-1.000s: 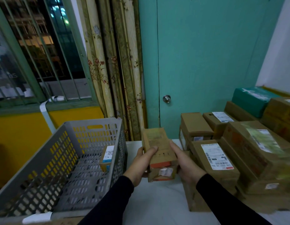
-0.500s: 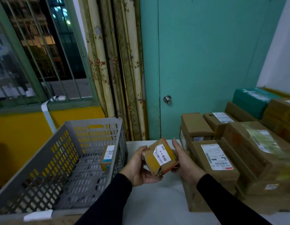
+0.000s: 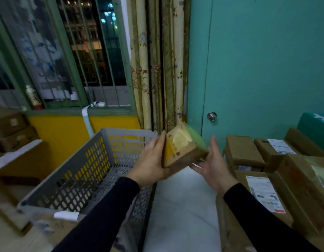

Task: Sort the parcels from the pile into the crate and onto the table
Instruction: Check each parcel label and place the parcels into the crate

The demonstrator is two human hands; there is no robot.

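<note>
- Small brown cardboard parcel with yellow tape (image 3: 181,148) is in the air between our hands, tilted, over the gap between the crate and the table edge.
- We judge it light: it sits on fingertips and a flat palm with no visible strain. The cardboard looks stiff and the corners look square.
- The taped faces look glossy, so likely slick. The greenish blur at its far corner is motion-smeared; we can't tell what it is.
- Left hand (image 3: 150,160) presses flat against the parcel's left face, fingers straight, no wrap.
- Right hand (image 3: 210,164) is open, palm up, with fingertips under the lower right edge and the thumb clear of the box.
- So neither hand has a closed grip; the parcel is only propped between them. We judge a slip risk until one hand wraps it.
- Best hold, in our view: across the short width on the bare cardboard sides, thumb on one face and fingers opposite, off the tape.
- Grey perforated plastic crate (image 3: 88,171) sits just left, by the left forearm.
- White table (image 3: 183,206) lies below, a bare strip between the crate and the pile.
- Pile of brown cardboard boxes with white labels (image 3: 263,179) stands on the right, near the right hand.
</note>
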